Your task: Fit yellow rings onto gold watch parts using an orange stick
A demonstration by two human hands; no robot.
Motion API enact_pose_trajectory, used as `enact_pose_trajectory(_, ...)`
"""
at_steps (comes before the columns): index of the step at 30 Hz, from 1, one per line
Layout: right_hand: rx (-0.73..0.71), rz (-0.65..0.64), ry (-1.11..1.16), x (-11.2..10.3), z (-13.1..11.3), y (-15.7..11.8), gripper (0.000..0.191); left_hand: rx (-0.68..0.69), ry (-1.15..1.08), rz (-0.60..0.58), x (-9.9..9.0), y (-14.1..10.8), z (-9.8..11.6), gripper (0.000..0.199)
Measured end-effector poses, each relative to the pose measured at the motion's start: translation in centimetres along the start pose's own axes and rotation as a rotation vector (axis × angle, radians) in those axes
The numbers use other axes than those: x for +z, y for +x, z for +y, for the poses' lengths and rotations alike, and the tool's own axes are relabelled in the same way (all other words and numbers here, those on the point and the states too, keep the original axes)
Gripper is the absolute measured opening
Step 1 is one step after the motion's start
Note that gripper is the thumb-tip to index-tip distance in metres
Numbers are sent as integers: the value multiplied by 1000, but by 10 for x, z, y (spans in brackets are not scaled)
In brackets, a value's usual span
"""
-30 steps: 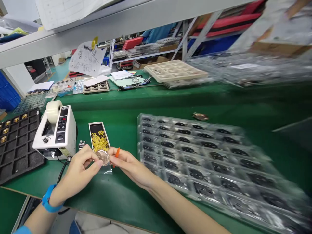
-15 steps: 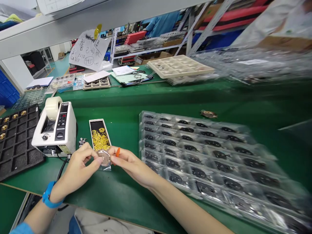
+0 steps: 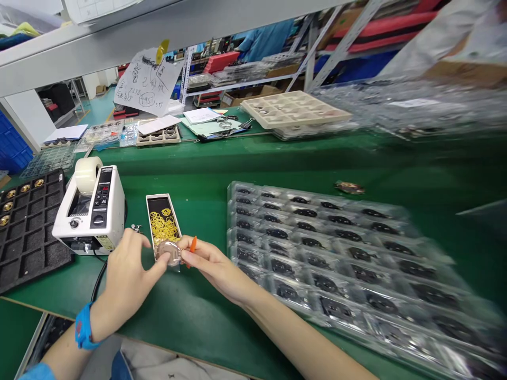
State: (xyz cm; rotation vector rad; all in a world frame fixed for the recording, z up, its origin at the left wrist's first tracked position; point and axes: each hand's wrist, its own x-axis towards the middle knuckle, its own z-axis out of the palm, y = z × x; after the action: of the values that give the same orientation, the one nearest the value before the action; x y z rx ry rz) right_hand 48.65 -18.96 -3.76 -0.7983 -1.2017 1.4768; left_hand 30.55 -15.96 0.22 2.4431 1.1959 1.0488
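A round, shiny watch part is pinched in my right hand by its right edge, above the near end of a narrow white box. An orange, pointed tool also sticks up from between that hand's fingers. To the left, my left hand has its fingers raised and apart from the thumb. The thumb tip is at the lower left edge of the watch part; whether it touches I cannot tell. Yellow rings lie in the white box just behind the hands.
The white tape dispenser stands left of the box, beside a black compartment tray with gold-coloured parts. Clear trays of black parts cover the right side. A small metallic piece lies behind them. A beige tray sits on the shelf.
The left fingers have lifted off the watch part and spread from the thumb. My right hand still holds the part in nearly the same place.
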Motion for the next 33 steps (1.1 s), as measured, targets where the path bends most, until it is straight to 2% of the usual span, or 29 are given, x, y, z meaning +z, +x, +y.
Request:
enact_pose_trajectory(2,7,13,-13,1,-1,-1,44,72,3,154,-3,-1,-1,16)
enact_pose_trajectory(4,22,9,-18,3,-2,-2,45,175,-103,189,-2,-1,-1,8)
enact_pose_trajectory(7,48,1,8,9,-1,-3,45,300,-220,102,6,3,-3,12)
enact_pose_trajectory(11,132,40,151,18,1,-5,47,263,-345,-63,17,8,-10,16)
enact_pose_trajectory(16,281,-13,310,35,7,-10,46,303,-494,-233,2,-2,-10,43)
enact_pose_trajectory(19,330,-41,255,31,7,-8,45,384,-343,-228,-14,-18,-18,53)
enact_pose_trajectory(21,309,-39,129,12,3,5,46,358,-77,-92,-31,-34,-36,55)
enact_pose_trajectory(22,280,-19,20,-2,-1,16,46,296,53,8,-44,-44,-49,51)
enact_pose_trajectory(24,191,21,-334,-37,-10,47,43,19,264,280,-81,-67,-83,34)
enact_pose_trajectory(25,178,76,-580,-55,-15,65,33,-163,374,432,-104,-79,-102,28)
enact_pose_trajectory(26,220,113,-838,-71,-20,83,23,-352,491,530,-128,-91,-122,28)
enact_pose_trajectory(27,269,174,-1111,-86,-24,99,21,-538,613,553,-154,-102,-141,33)
enact_pose_trajectory(28,315,235,-1206,-98,-27,114,20,-716,730,484,-178,-112,-161,38)
enact_pose_trajectory(30,322,344,-1317,-113,-31,135,19,-1019,896,197,-220,-128,-195,46)
enact_pose_trajectory(31,308,387,-1342,-116,-33,142,20,-1125,936,59,-235,-133,-210,45)
enact_pose_trajectory(32,300,430,-1364,-118,-34,146,21,-1219,940,-27,-248,-137,-222,41)
enact_pose_trajectory(33,294,469,-1379,-117,-35,149,22,-1226,923,-49,-256,-140,-233,35)
